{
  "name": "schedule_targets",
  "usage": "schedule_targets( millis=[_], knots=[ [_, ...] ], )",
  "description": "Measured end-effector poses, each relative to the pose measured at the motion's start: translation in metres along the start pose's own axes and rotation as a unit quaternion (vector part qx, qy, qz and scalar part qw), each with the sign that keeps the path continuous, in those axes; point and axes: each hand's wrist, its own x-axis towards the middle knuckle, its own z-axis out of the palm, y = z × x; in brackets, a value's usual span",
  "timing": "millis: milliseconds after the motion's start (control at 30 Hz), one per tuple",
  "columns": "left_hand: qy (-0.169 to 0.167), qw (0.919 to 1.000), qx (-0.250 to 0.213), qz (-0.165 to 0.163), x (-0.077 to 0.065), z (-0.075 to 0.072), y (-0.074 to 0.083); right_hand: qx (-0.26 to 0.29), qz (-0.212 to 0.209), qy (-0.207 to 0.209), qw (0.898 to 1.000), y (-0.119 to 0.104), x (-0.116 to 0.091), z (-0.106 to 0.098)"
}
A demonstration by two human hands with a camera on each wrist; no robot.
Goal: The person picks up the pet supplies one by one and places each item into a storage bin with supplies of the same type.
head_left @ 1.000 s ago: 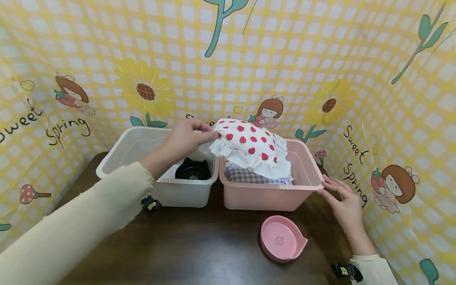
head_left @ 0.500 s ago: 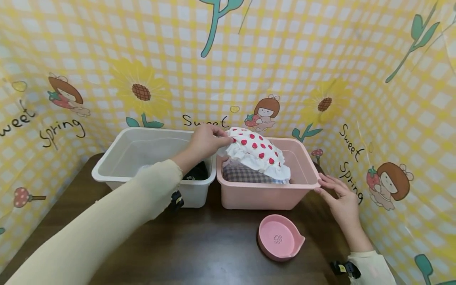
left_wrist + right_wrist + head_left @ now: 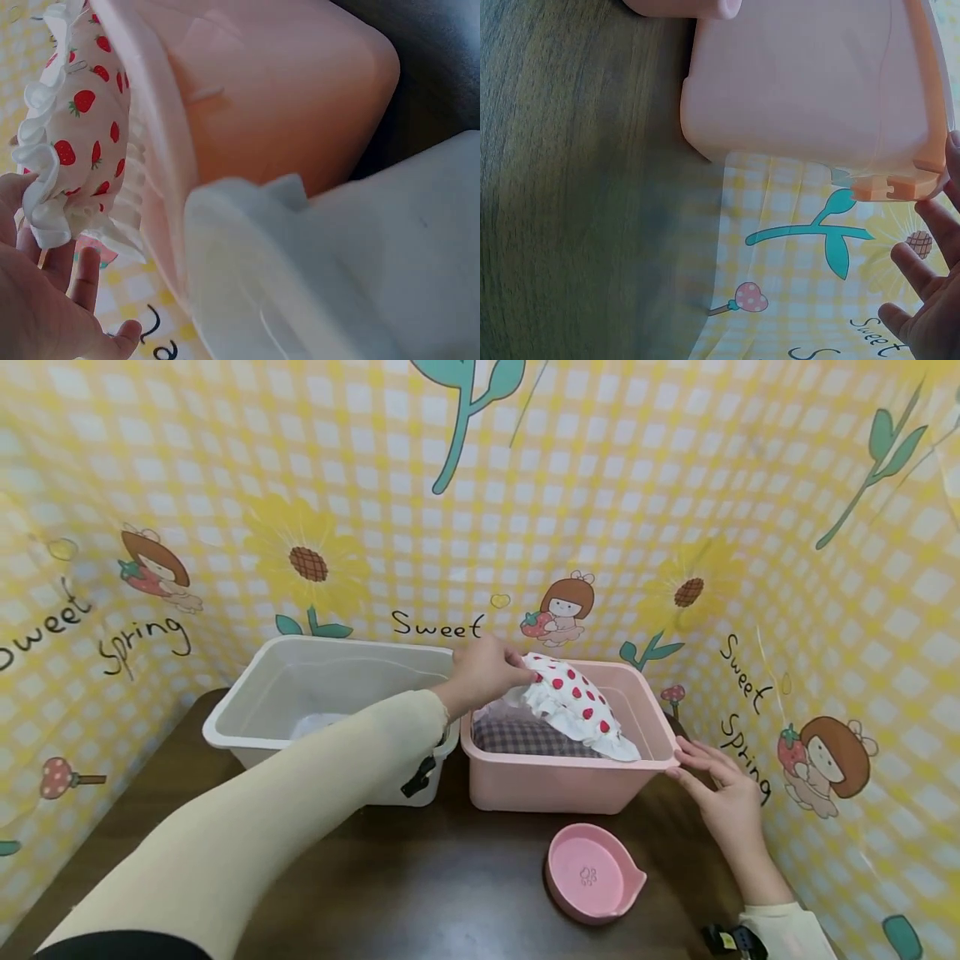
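Note:
My left hand [image 3: 483, 670] pinches the left edge of a small white frilled cushion [image 3: 573, 702] printed with red strawberries. The cushion slants over the pink plastic bin [image 3: 551, 785], its lower right frill near the front rim. Folded grey checked fabric [image 3: 525, 737] lies beneath it inside the bin. The left wrist view shows the frill [image 3: 41, 195] between thumb and fingers, other fingers spread. With its fingers mostly straight, my right hand [image 3: 723, 797] touches the bin's right front corner. In the right wrist view, fingertips meet the bin's rim [image 3: 930, 180].
A light grey bin [image 3: 255, 702] stands left of the pink one, partly covered by my left forearm. In front, a pink bowl [image 3: 588, 872] with a paw print sits on the dark wooden table [image 3: 420, 877]. Yellow checked cloth [image 3: 360, 527] hangs behind.
My left hand has moved right and down, carrying the cushion from above the bin's left side lower over its middle. My forearm now hides the black bowl in the grey bin. My right hand stays put.

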Motion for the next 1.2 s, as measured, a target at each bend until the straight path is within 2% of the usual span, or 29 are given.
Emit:
schedule_targets(
  millis=[167,333,533,667,767,867,967,1100,1200],
  knots=[
    [-0.007,0.9996,0.024,0.012,0.001,0.014,-0.005,-0.002,0.004,-0.002,1.000,0.000,-0.002,0.001],
    [-0.055,0.9966,0.058,0.021,-0.009,0.019,-0.006,-0.007,0.009,-0.014,1.000,0.000,-0.007,0.004],
    [-0.095,0.9886,0.111,0.036,-0.015,0.013,0.004,0.005,0.012,-0.005,1.000,0.000,-0.008,0.002],
    [-0.124,0.9806,0.150,0.022,-0.018,0.005,0.012,-0.007,0.014,-0.002,1.000,-0.002,-0.006,-0.001],
    [-0.138,0.9771,0.162,0.008,-0.018,-0.001,0.013,-0.005,0.012,-0.005,1.000,-0.003,-0.003,-0.001],
    [-0.138,0.9787,0.152,0.005,-0.018,-0.006,0.011,0.001,0.007,-0.006,1.000,-0.003,0.000,0.000],
    [-0.128,0.9830,0.130,0.017,-0.021,-0.011,0.008,-0.006,0.004,-0.005,1.000,-0.003,0.001,0.001],
    [-0.117,0.9905,0.047,0.053,-0.032,-0.014,0.000,-0.014,0.002,0.000,1.000,-0.002,-0.003,0.001],
    [-0.109,0.9905,-0.034,0.076,-0.046,-0.017,-0.004,-0.013,0.003,-0.002,1.000,-0.001,-0.006,0.002]
  ],
)
